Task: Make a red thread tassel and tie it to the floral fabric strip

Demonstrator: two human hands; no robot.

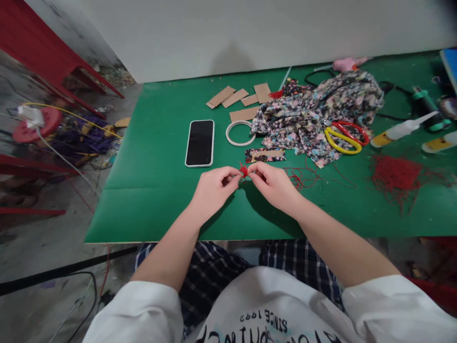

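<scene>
Between my fingertips, above the green table, is a small bundle of red thread [243, 170]. My left hand [218, 186] pinches it from the left, thumb against the fingers. From the other side, my right hand [272, 183] closes its thumb and fingers on the same bundle. Just beyond my hands lies a strip of floral fabric with cardboard on it [265, 155]. Loose red thread [298, 178] trails on the table beside my right hand. The fine ends inside my pinches are too small to make out.
A phone [200, 143], a roll of tape [240, 133] and cardboard pieces [244, 113] lie beyond my hands. To the right are floral fabric [321, 112], scissors [344, 138], a red thread pile [396, 174], glue bottles [394, 132] and a pink glue gun [346, 64].
</scene>
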